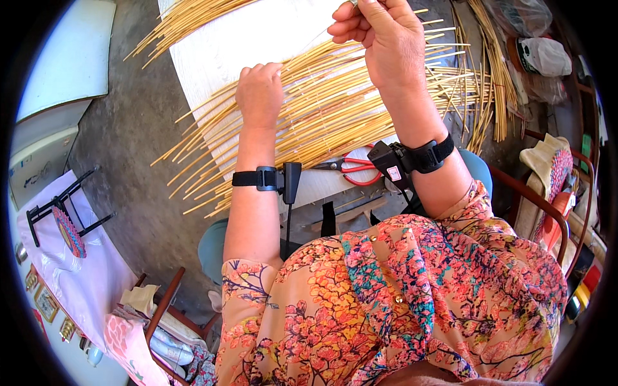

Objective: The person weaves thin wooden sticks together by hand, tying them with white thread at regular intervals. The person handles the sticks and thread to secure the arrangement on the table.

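Note:
A mat of thin straw-coloured stalks [322, 109] lies across a white table, with rows of pale stitching crossing the stalks. My left hand [259, 96] is closed at the mat's far edge, its fingers curled over the outermost stalks; the fingertips are partly hidden. Raised above the mat at the top of the view, my right hand [386, 45] has thumb and forefinger pinched together. A fine thread [331, 31] runs from the far edge up to it. Something small and silvery shows at those fingers, cut off by the picture's edge.
Red-handled scissors [354, 168] lie on the white table [309, 193] between my forearms and the mat. Another bunch of stalks [187, 26] is at the far left, and more loose stalks [496, 71] stand at the right. Wooden chairs [168, 302] flank me. Both wrists wear strapped black devices.

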`<state>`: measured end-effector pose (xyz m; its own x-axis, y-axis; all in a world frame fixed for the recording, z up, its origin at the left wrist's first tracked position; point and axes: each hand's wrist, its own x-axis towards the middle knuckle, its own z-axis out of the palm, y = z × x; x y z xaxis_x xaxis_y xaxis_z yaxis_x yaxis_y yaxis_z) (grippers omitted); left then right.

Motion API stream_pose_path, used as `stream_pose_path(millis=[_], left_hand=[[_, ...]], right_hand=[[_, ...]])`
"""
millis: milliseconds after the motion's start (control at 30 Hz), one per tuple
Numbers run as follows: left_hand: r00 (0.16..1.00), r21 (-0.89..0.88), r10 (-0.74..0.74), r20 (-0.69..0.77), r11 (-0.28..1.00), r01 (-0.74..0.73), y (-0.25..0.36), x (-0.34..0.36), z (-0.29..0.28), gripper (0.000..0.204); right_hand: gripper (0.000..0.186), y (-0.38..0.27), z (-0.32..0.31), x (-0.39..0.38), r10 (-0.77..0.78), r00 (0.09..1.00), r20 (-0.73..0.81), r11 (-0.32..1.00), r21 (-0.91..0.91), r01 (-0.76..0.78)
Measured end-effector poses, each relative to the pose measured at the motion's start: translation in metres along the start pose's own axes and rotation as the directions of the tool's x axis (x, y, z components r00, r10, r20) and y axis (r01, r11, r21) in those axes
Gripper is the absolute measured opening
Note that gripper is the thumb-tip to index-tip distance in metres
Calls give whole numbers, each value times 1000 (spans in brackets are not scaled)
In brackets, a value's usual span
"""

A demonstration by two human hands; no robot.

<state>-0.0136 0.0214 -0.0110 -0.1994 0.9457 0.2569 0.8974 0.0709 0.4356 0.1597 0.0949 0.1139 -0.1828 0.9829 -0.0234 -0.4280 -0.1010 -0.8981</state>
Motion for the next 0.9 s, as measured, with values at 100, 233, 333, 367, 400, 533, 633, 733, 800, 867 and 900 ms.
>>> stream_pose_path(millis=[100, 233, 333, 367, 400, 533, 633, 733, 800, 867, 900], left_hand=[[999, -70, -38, -39, 997, 35, 2, -1, 0, 13], [998, -89, -53, -21, 995, 50, -1, -2, -1, 10], [1000, -49, -20, -10, 999, 19, -1, -2, -1, 9], [1000, -52, -23, -18, 998, 23, -1, -3, -1, 9], [999, -54, -28, -25, 998, 26, -1, -3, -1, 9], [995, -53, -8, -99, 999, 3, 2, -4, -3, 9], [963, -148, -137, -231, 983, 105, 10, 2, -9, 10], [908, -287, -373, 191, 863, 416, 24, 12, -23, 31], [923, -344, -287, 258, 865, 365, 17, 6, -19, 38], [908, -401, -256, 333, 832, 382, 13, 3, -14, 37], [886, -426, -270, 376, 799, 424, 14, 4, -12, 32]], right_hand=[[10, -2, -1, -2, -4, 1000, 12, 1000, 3, 4], [10, -5, 2, -8, 14, 999, 34, 1000, 5, -14], [10, -5, 5, -13, 24, 998, 50, 1000, 10, -24], [10, -6, 6, -14, 26, 998, 57, 1000, 9, -27], [9, -5, 7, -15, 40, 997, 71, 999, 21, -42], [9, -3, 5, -15, 137, 974, 183, 990, 1, -139], [8, -2, 3, -15, 145, 926, 347, 989, -37, -141], [8, 0, -1, -17, 169, 839, 518, 985, -117, -126], [8, 2, 6, -24, 254, 760, 598, 967, -163, -195], [8, 5, 7, -25, 312, 727, 611, 950, -224, -219], [8, 11, 4, -22, 324, 735, 596, 944, -251, -213]])
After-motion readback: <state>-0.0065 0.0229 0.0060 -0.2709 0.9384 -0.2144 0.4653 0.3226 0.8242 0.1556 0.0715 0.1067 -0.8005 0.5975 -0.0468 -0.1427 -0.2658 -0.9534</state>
